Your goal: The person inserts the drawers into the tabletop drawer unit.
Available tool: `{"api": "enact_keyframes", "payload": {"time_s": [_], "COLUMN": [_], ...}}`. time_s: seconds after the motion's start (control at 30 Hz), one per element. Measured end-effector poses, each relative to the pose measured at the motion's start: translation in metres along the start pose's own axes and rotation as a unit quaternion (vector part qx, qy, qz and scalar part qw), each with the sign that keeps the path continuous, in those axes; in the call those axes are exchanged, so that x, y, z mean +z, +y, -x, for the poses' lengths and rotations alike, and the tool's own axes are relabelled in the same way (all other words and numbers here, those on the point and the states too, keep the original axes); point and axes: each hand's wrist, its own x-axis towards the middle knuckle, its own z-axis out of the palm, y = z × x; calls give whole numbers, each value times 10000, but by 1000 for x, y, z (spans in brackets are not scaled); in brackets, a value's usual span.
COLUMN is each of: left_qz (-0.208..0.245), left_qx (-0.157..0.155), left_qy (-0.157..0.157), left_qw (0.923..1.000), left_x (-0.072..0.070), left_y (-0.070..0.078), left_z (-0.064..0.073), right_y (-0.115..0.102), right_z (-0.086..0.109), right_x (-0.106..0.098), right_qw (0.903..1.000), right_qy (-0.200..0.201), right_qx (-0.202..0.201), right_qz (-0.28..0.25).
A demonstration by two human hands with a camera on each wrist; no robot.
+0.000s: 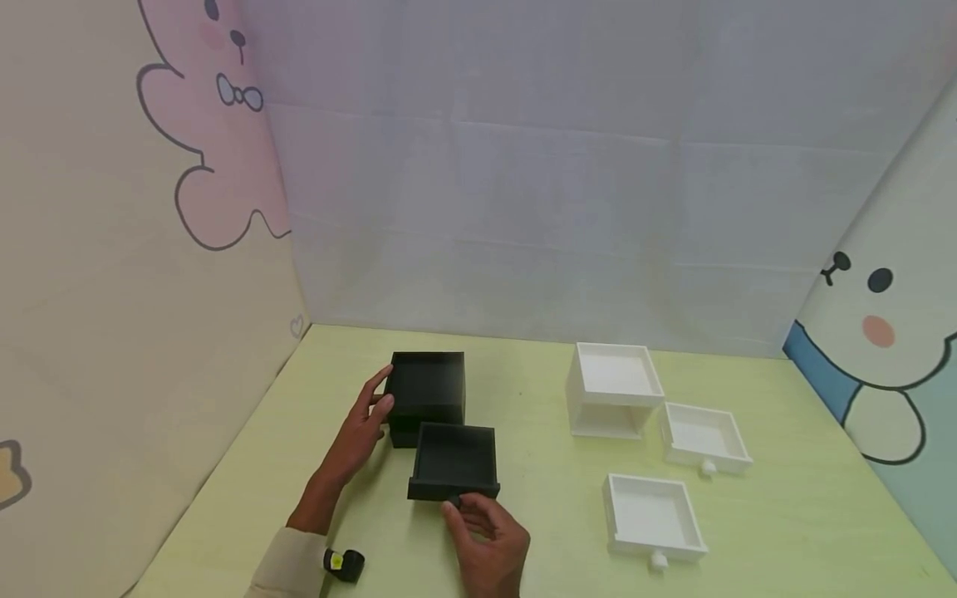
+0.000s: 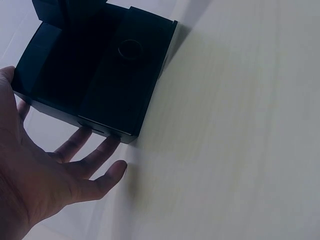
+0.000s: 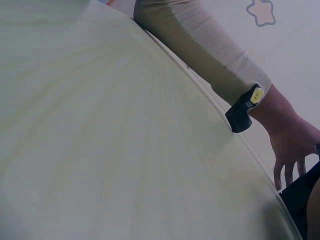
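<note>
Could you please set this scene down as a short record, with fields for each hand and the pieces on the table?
Left hand grip: touches the left side of the black cabinet
Right hand grip: pinches the knob of the black drawer
Black drawer position: out in front of the black cabinet
White cabinet: right of the black one, front opening showing
White drawers: two, one to its right, one in front
Surface: pale yellow-green table
</note>
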Motion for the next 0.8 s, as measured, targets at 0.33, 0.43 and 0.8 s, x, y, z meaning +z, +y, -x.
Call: {"api": "enact_keyframes", "payload": {"time_s": [0.33, 0.43, 0.8], "left_qz": [-89, -126, -71], "left_qx": [13, 54, -21], "left_qy": [124, 188, 148], "left_qw": [9999, 9997, 9999], "left_x": [1, 2, 1], "left_y": [-30, -31, -24], "left_z": [-8, -9, -7], "right_y": [3, 3, 4], "right_z": [5, 5, 5], "right_x": [7, 8, 9], "right_qw": [9995, 9994, 9988], "right_qy": [-210, -262, -312], "right_qx": [-67, 61, -202], "right_qz": [-239, -212, -315]}}
